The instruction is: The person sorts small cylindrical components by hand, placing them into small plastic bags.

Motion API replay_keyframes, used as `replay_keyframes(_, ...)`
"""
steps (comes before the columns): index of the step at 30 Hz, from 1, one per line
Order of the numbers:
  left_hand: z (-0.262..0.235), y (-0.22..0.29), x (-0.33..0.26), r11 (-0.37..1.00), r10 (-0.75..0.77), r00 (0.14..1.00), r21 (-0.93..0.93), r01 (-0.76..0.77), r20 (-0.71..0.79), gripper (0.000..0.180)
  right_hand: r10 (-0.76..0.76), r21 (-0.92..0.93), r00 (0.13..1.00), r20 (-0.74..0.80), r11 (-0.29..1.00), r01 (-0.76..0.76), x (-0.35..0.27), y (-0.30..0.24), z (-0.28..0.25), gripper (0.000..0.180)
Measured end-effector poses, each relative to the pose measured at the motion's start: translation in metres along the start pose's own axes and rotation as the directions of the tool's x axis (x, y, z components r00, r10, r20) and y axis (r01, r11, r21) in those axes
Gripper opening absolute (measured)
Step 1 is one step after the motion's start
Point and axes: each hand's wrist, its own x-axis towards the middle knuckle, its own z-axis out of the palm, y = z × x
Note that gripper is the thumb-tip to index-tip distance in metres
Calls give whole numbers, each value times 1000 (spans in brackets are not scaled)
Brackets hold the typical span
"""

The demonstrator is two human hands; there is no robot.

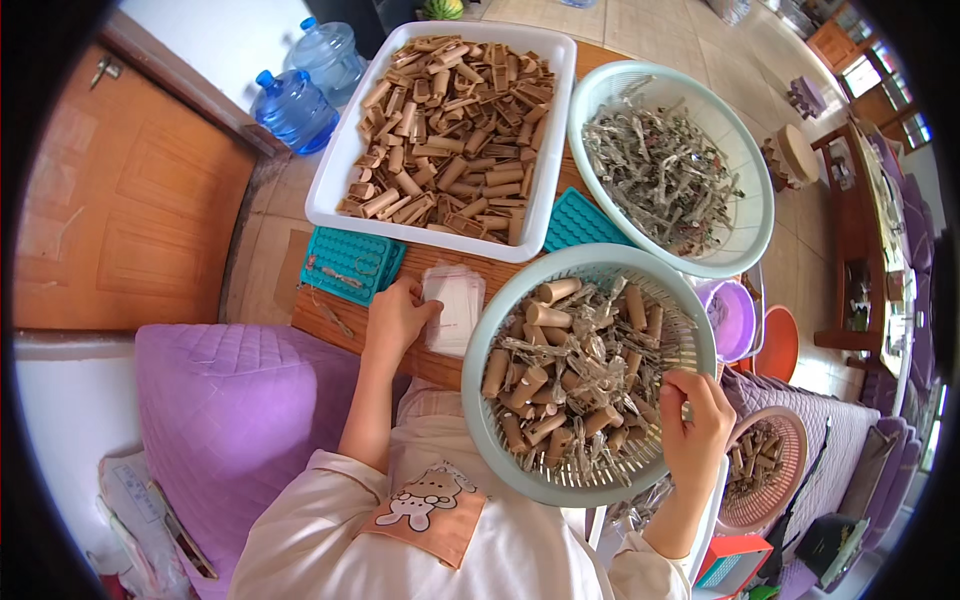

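My left hand (397, 318) is closed at the left edge of a stack of small clear plastic bags with white inserts (456, 315), its thumb and fingers pinching at that edge. Close to my body sits a round grey-green slotted basket (478, 420), filled with brown tubes (547, 314) and crumpled clear plastic packets (588, 360). Over the basket's right side is my right hand (695, 420), fingers curled together; whatever they may pinch is too small to make out. Beside my left hand, a teal ridged tray (345, 255) carries a thin strand (335, 275).
A white tub (318, 205) of brown tube pieces stands at the back. Right of it, a pale green basket (752, 215) holds clear packets, with another teal tray (580, 222) between. Purple (730, 318) and orange (779, 345) containers and a pink basket (793, 480) stand at right.
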Motion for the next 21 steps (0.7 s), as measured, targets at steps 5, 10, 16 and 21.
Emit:
replay_keyframes(5,-5,-3,-5,996,-4,997,-86,-2,-71,24,-7,9,999,52,1000,6,5,0,5,10)
replay_keyframes(10,-13,-6,-14,988,48,988,-135,-68,-146,18,16,1,993,118,1000,-16,11,3,7,10)
replay_keyframes(16,-17,-7,-15,967,101,964,-202,-152,-245,14,-44,-22,967,253,998,52,24,-4,16,9)
replay_keyframes(21,-17,-6,-15,976,102,976,-170,-136,-192,15,-73,-26,951,300,996,85,28,-10,19,9)
